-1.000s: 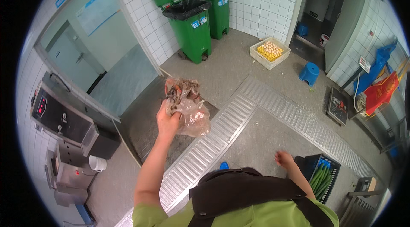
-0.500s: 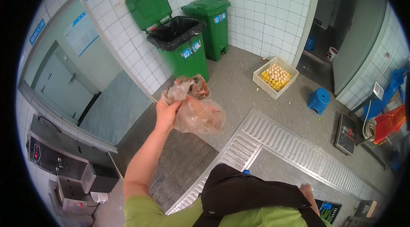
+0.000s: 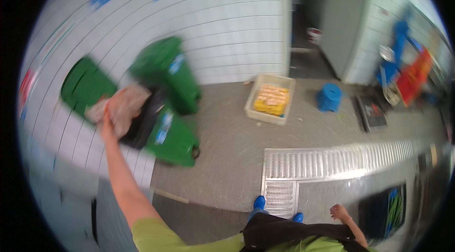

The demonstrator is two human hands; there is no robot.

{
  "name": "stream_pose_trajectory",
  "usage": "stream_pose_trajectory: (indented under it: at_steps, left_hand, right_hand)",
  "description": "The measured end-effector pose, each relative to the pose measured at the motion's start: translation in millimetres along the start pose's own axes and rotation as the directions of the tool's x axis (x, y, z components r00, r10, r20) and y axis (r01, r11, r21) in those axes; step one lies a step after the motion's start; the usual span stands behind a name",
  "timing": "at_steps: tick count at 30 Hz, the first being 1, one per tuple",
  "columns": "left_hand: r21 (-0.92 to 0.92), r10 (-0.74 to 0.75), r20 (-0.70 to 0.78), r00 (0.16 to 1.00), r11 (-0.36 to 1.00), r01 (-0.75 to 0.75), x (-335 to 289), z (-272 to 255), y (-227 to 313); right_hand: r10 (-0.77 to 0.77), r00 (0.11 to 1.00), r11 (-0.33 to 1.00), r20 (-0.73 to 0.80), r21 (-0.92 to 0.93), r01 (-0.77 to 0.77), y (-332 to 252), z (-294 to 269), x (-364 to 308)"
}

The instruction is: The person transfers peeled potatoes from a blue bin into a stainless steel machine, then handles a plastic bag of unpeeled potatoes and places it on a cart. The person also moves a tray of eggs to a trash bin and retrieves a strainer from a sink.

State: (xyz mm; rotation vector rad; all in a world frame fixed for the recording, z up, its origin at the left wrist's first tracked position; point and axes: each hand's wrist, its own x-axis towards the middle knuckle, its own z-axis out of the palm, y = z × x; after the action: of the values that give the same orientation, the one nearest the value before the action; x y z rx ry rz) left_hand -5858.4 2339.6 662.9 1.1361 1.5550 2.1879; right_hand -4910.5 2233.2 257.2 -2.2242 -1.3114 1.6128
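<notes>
My left hand [image 3: 108,126] is stretched out to the left, closed on a crumpled, see-through plastic bag [image 3: 127,108] with reddish and brownish patches. The bag is over the mouth of a green wheeled bin [image 3: 177,140], covering part of its black liner [image 3: 142,129]. This bin's lid [image 3: 87,88] is swung back against the wall. Low at the right, away from any object, my right hand [image 3: 339,212] hangs with its fingers loosely bent and nothing visible in it.
Beside the first bin is a second green bin [image 3: 166,74], its lid down. A pale crate [image 3: 250,105] of eggs, a blue stool [image 3: 330,97] and a black floor scale [image 3: 372,113] line the wall side. Metal drain grating [image 3: 303,164] crosses the floor. A dark crate [image 3: 374,216] holds green vegetables.
My view has turned and come nearer the bins. My left hand has carried the plastic bag from in front of the open bin to over its mouth.
</notes>
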Motion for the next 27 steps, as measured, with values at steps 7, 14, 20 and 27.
stream_pose_trajectory:
  at_steps: [7,14,20,27]
  left_hand:
    - [0.713,-0.155,0.424,0.892,0.665,-0.223,-172.1,164.6,-306.4]
    - [0.747,-0.751,0.643,-0.151,0.658,-0.092,-696.8,365.5,-184.2]
    - [0.265,-0.148,0.784,-0.602,0.958,0.109,-931.3,459.0,58.3]
    - [0.430,-0.339,0.776,-0.532,0.902,0.051,-1060.1,511.2,12.9]
  right_hand:
    - [0.366,0.899,0.924,-0.238,0.210,-0.321,137.1,72.5,-134.7]
    - [0.526,0.816,0.630,-0.239,0.754,-0.185,205.6,174.8,-260.0]
    - [0.822,0.552,0.295,-0.139,0.933,-0.205,344.3,296.2,-436.5]
    - [0.957,0.287,-0.136,0.027,0.920,0.367,419.6,277.2,-486.7]
